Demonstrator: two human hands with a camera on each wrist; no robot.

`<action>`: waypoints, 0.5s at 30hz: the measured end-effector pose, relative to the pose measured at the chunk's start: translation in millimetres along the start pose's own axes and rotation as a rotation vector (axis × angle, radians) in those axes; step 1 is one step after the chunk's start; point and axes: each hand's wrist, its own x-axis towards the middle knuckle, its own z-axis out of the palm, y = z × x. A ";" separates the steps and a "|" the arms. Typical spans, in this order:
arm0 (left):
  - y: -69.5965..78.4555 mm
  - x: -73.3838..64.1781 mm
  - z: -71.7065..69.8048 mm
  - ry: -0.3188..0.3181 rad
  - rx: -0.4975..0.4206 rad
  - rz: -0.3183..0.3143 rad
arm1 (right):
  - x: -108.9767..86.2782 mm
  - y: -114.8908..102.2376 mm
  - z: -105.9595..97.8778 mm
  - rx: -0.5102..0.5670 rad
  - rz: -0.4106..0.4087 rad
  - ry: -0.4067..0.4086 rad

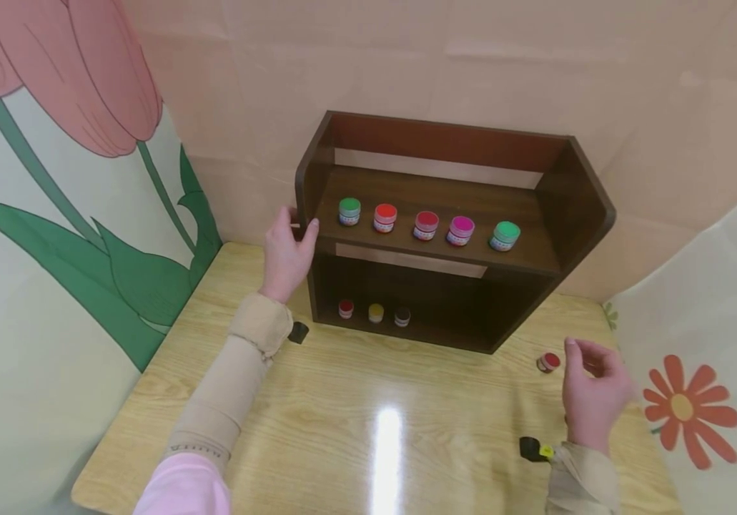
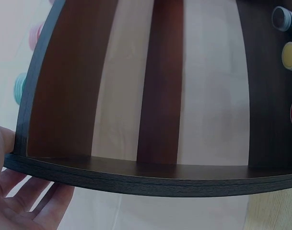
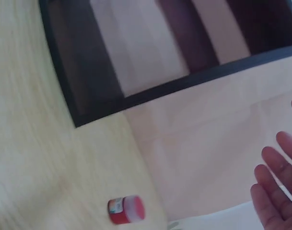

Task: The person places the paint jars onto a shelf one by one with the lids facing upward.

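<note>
My left hand [image 1: 287, 257] grips the left side panel of a dark brown two-tier wooden shelf [image 1: 445, 257]. In the left wrist view the thumb lies on one face of the panel and the fingers [image 2: 52, 203] on the other. At the right, my right hand [image 1: 596, 393] is held in the air with loosely bent fingers and nothing in them. Closest to it is a small jar with a red lid [image 1: 548, 363], apart from the hand. That red jar [image 3: 126, 209] also shows in the right wrist view, with the fingers [image 3: 275, 187] off to its right.
Several small paint jars, among them a magenta-lidded jar [image 1: 461, 231], stand in a row on the upper tier. Below are a red jar [image 1: 345, 309], a yellow jar [image 1: 376, 313] and a black jar [image 1: 402, 317]. The light wooden table [image 1: 317, 415] meets fabric-covered walls.
</note>
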 end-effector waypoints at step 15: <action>0.0 0.0 0.1 -0.001 0.002 0.005 | 26.1 54.7 11.4 -0.152 0.168 -0.106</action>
